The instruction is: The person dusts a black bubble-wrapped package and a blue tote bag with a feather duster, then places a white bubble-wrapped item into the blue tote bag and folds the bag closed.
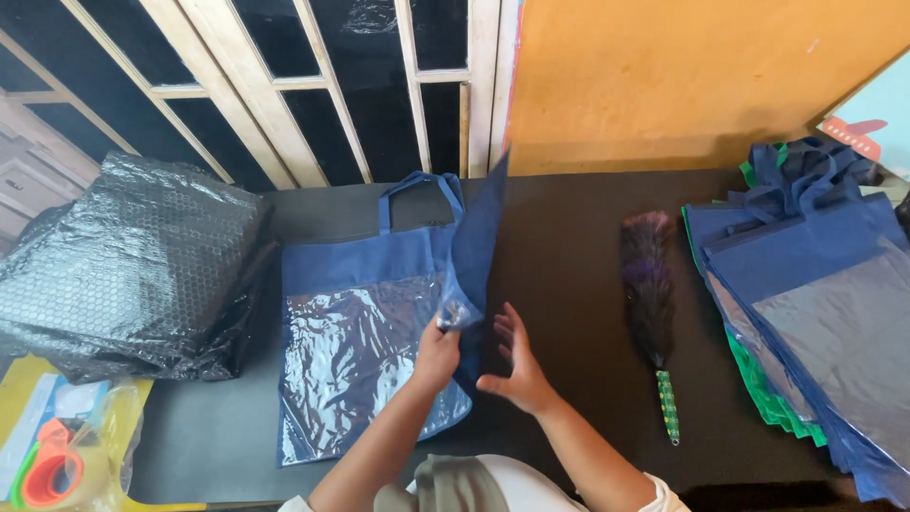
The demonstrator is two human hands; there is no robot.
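A: Left hand [438, 356]?
B: Pinched shut on edge of blue bag [374, 322], fingers up near clear front panel. Lifts right side of bag into a tall fold, pointing up toward window frame [284, 85].

A: Right hand [517, 365]?
B: Open, fingers spread, palm turned toward the raised fold. Just beside it, maybe brushing fabric; can't tell for sure. Holds nothing.

A: Hands together or apart?
B: Apart, w/ the fold between them.

A: Where's the bag?
B: Flat on dark table [569, 246], centre-left, handles toward window. Clear plastic panel faces up, crinkled. Only right edge off the table.

A: Left of it?
B: Big black plastic bundle [133, 265], touching or nearly touching bag's left edge. Below that, at table's corner, clear bag w/ tape roll [47, 469], orange & green.

A: Right of it?
B: Feather duster [652, 303], dark purple-black, green patterned handle pointing toward person. Lies well clear of right hand. Further right, stack of bags [815, 313], blue on top w/ clear panels, green ones showing underneath, at table's right end.

A: Behind?
B: Orange wall [682, 76] back of the table.
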